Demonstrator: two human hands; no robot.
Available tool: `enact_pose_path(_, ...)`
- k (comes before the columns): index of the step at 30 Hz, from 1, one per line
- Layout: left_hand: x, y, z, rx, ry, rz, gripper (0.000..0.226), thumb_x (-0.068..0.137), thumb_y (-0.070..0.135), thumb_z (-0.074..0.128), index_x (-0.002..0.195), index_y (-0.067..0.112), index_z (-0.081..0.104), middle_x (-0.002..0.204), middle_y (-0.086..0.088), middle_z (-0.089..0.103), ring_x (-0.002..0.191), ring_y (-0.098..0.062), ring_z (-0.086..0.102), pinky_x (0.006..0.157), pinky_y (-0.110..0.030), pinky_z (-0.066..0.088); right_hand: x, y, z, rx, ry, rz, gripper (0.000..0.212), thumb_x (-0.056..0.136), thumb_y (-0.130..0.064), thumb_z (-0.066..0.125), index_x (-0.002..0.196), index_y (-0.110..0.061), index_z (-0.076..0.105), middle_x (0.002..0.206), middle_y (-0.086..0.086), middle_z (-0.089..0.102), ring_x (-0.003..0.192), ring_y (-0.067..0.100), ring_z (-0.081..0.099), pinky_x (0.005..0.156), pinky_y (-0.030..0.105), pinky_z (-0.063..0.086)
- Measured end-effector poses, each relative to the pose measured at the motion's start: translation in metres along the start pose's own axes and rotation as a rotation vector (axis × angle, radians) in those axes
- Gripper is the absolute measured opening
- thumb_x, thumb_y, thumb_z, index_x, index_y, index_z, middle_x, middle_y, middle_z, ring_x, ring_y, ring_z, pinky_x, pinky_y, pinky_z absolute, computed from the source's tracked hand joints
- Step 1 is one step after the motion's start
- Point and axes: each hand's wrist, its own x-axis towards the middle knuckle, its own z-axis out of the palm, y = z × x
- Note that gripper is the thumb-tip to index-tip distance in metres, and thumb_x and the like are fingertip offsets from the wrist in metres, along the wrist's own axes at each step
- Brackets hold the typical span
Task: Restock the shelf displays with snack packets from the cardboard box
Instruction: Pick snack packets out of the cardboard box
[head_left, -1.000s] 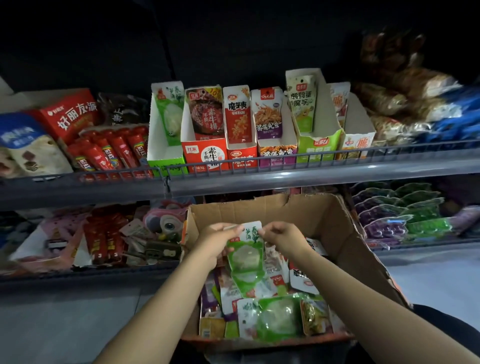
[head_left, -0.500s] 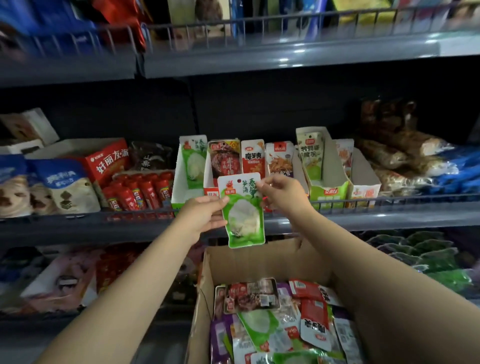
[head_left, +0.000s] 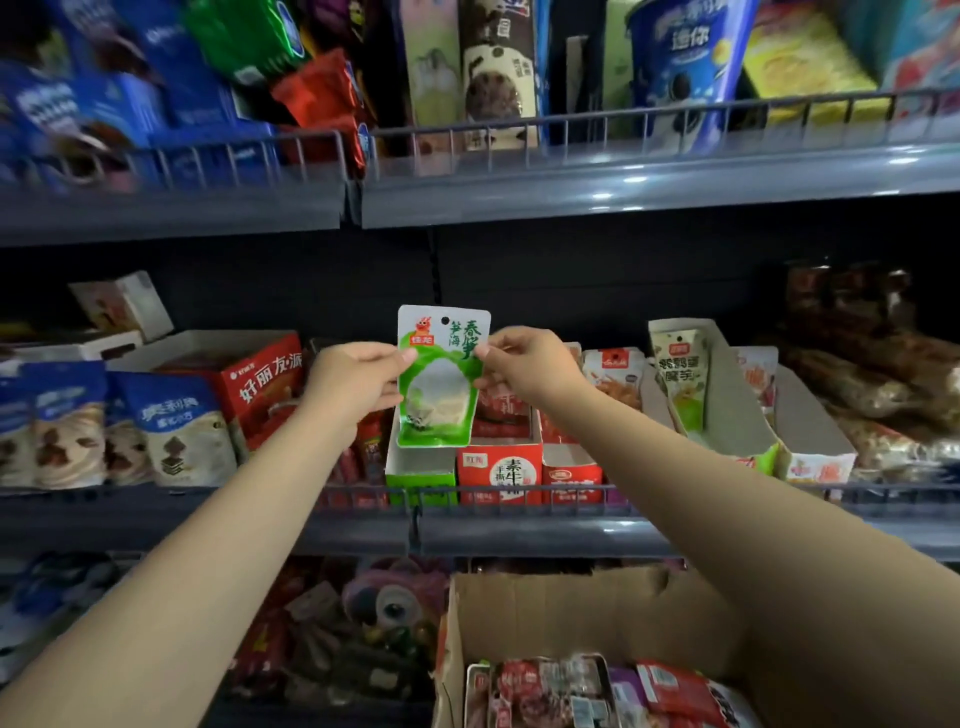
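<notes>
A green and white snack packet (head_left: 440, 379) is held upright in front of the middle shelf, just above a green and white display carton (head_left: 420, 470). My left hand (head_left: 353, 382) pinches its left edge. My right hand (head_left: 524, 366) pinches its right edge near the top. The cardboard box (head_left: 561, 613) stands below at the bottom right, with red and purple packets (head_left: 597, 691) lying inside.
Red display cartons (head_left: 500, 470) and a taller green carton (head_left: 727, 405) stand in a row behind the shelf's wire rail (head_left: 519, 493). Blue bags (head_left: 171, 426) and a red box (head_left: 260, 384) sit to the left. The upper shelf (head_left: 623, 176) carries cookie packs overhead.
Both hands have lifted the green packet from the box up to the green carton on the middle shelf. The view has tilted upward, showing the upper shelf.
</notes>
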Motion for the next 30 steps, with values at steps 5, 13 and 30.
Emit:
enact_pose_path(5,0.026,-0.004,-0.012,-0.025,0.02,0.032,0.029,0.085,0.02,0.069,0.111,0.006,0.065,0.1,-0.009,0.067,0.088,-0.018,0.065,0.069,-0.021,0.057,0.028,-0.004,0.018,-0.004,0.019,-0.051,0.01,0.093,-0.015,0.058,0.095,-0.007,0.064,0.088,0.01,0.067,0.072,0.017,0.067,0.076,0.033,0.059)
enact_pose_path(13,0.071,-0.031,-0.001,-0.052,0.033,-0.013,0.033,0.087,0.019,0.067,0.115,0.002,0.061,0.101,-0.014,0.066,0.087,-0.023,0.066,0.065,-0.021,0.057,0.069,0.014,0.031,-0.075,0.061,0.035,0.006,0.091,-0.017,0.062,0.086,-0.013,0.063,0.088,0.01,0.068,0.063,0.013,0.065,0.064,0.023,0.058)
enact_pose_path(30,0.135,-0.093,0.025,0.291,0.206,0.104,0.009,0.083,0.021,0.072,0.077,0.016,0.068,0.079,-0.004,0.067,0.079,-0.027,0.065,0.078,-0.04,0.056,0.127,0.062,0.049,-0.633,0.081,-0.002,0.024,0.094,-0.015,0.051,0.103,-0.001,0.069,0.103,0.015,0.069,0.094,0.027,0.065,0.086,0.038,0.053)
